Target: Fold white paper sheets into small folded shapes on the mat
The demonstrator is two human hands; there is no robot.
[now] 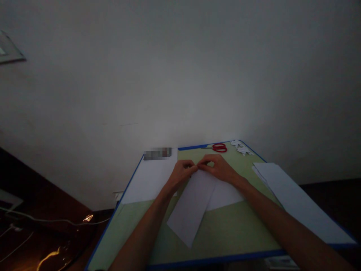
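White rectangular strip of paper [191, 210] slants across the middle of the desk, its far end pinched between the thumb and fingers of both the left hand [183, 172] and the right hand [219, 166], whose fingertips meet there. Neither hand is clearly nearer. From that grip the strip lies toward the wearer, between the forearms; its long axis runs obliquely, the free end pointing back and to the left, short of the desk's near edge. Beneath its right side shows a white paper panel [225, 195]; whether it is a fold or a separate sheet cannot be told. Farther left, a large white sheet [146, 184] lies under a dark, pixelated object [157, 153]. Beyond the hands rest red-handled scissors [215, 147], blades leftward, beside crumpled white paper scraps [244, 150]. At right, a stack of white paper [299, 203] borders the pale green, blue-edged desk [225, 233].
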